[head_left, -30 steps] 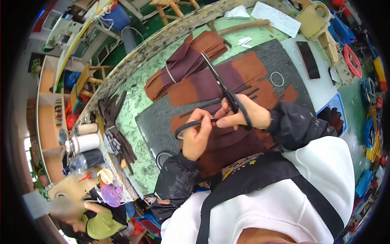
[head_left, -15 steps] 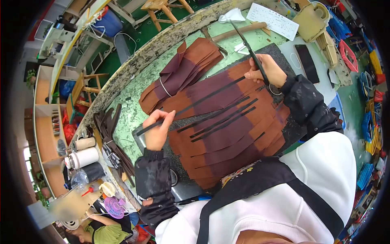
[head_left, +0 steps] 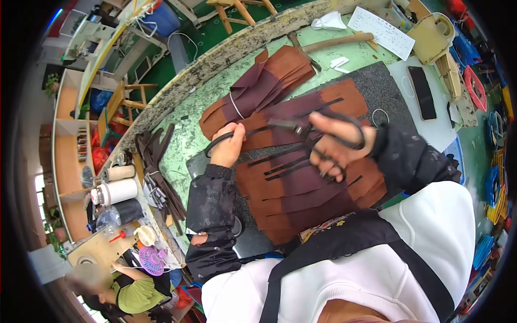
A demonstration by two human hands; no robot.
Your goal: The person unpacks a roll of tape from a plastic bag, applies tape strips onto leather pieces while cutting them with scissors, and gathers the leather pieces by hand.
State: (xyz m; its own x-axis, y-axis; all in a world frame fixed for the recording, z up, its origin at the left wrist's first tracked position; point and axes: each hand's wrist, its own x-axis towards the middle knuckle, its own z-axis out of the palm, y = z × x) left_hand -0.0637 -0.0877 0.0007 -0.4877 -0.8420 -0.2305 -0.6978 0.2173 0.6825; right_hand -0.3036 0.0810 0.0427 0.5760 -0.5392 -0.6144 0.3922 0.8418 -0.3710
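Pinched in my left hand point(head_left: 227, 146) is a narrow black strip point(head_left: 259, 130), whose loose end curls out on the left. My right hand point(head_left: 344, 144) grips black-handled scissors point(head_left: 286, 125), smeared by motion, with fingers in the loops and blades pointing left at the strip. Whether the blades are open or closed cannot be made out. Beneath both hands lie brown and plum leather pieces point(head_left: 307, 185), fanned in overlapping layers. Several short black strips point(head_left: 285, 171) rest across them. Behind lies a bundle of similar leather point(head_left: 253, 89) tied with a white band point(head_left: 235, 105).
A dark stone slab point(head_left: 371, 81) lies under the leather on the green table. A hammer point(head_left: 339, 42), a printed sheet point(head_left: 381, 32) and a phone point(head_left: 421, 92) sit at the far right. Dark straps point(head_left: 156, 156) hang at the left. Another person point(head_left: 141, 293) sits at lower left.
My right hand has let go of the strip's right end and moved left and down. The scissors have swung from pointing up to pointing left over the strip. The camera view has shifted slightly.
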